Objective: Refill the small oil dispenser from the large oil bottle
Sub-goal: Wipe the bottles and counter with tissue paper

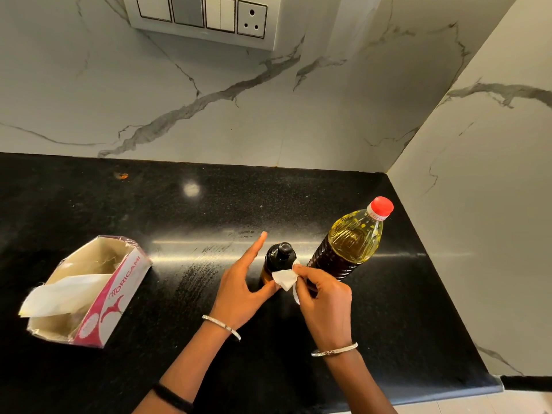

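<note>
Black worktop [209, 204]: small oil dispenser [279, 256] capped, large oil bottle [349, 246] at its two o'clock. Your right hand [325, 303] pinches a tissue [283, 278], left hand [239, 291] spread. You seem done pouring.

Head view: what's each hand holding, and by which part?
Right hand pinches a white tissue by one edge, against the small dispenser. Left hand grips nothing; fingers straight, thumb by the dispenser.

A black speckled tabletop [89, 204] meets white veined marble walls [268, 115] in a corner; a switch panel [203, 19] hangs above.
</note>
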